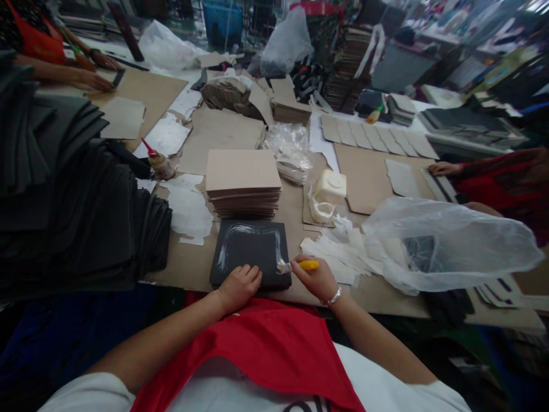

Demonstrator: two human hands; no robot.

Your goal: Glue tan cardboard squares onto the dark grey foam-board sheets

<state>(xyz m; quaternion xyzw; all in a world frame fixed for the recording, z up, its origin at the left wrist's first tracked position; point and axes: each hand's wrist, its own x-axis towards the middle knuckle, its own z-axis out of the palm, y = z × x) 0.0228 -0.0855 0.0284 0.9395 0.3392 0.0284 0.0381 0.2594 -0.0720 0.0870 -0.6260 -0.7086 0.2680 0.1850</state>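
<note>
A clear plastic bag (467,243) is lying on the right, while a blue bin (223,26) is standing farther back.

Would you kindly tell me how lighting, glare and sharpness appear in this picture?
Head view: rather dim, with brighter patches at top right; head view: background there blurred; head view: crumpled clear plastic catches highlights; pale streaks on the black board look brushed on, not glare.

The cardboard stack (243,182) stands behind the panel (252,247).
</note>
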